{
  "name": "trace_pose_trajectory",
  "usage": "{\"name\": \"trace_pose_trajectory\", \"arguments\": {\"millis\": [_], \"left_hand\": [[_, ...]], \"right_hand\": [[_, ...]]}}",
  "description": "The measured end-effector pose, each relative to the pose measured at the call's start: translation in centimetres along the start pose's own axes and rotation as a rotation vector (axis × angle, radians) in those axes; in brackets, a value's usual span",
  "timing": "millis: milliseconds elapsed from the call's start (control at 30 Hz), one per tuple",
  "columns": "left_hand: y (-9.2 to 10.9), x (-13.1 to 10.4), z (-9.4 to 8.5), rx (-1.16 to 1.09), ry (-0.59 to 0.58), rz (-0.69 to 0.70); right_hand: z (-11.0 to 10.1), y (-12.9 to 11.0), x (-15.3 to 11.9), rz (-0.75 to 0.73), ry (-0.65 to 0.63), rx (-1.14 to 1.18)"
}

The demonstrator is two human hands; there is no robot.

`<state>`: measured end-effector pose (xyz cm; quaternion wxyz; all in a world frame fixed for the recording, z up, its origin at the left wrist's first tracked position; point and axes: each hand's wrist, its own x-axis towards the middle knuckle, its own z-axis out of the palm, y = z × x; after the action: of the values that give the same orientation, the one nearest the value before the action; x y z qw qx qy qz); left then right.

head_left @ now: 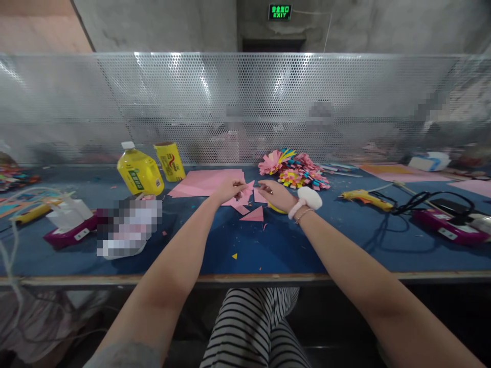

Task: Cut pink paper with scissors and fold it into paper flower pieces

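One camera sits on the person's head, close to and higher than the long, flat, blue table. It looks forward and down across the table, to the grey metal screen full of little holes behind the table.

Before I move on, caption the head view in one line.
Left hand holding pink paper, right hand close by, paper flowers beyond on a blue table.

Pink paper piece, small, its point raised, pinched by the left hand over the blue surface | second pink piece, straight-edged, partly hidden at the right hand, a narrow gap from the first
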<state>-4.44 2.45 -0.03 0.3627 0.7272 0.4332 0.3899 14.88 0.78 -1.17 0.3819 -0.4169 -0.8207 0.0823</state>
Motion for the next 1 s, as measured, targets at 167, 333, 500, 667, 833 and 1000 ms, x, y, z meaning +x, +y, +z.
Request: {"name": "trace_pose_trajectory", "arguments": {"millis": [167,333,500,667,833,1000], "left_hand": [[2.2,-1.0,1.6,0.065,-0.043,0.064],[3.0,-1.4,2.2,-0.143,-0.066,-0.023],[2.0,-0.6,2.4,-0.514,0.006,-0.105],[1.8,-0.1,2.5,-0.603,0.188,-0.144],[1.8,-0.3,2.6,-0.536,0.138,-0.101],[1.1,-0.1,2.9,-0.35,0.047,0.019]], "right_hand": [[-0.3,-0.3,0.0,-0.044,0.066,0.058],[-0.8,-0.7,-0.2,-0.067,0.067,0.042],[-0.9,-0.8,-0.2,-0.14,0.081,0.028],[-0.6,-0.9,-0.4,-0.19,-0.021,0.081],[-0.6,-1.4,-0.4,-0.143,0.037,-0.003],[-0.9,-1.5,-0.1,-0.14,0.212,-0.082]]}}
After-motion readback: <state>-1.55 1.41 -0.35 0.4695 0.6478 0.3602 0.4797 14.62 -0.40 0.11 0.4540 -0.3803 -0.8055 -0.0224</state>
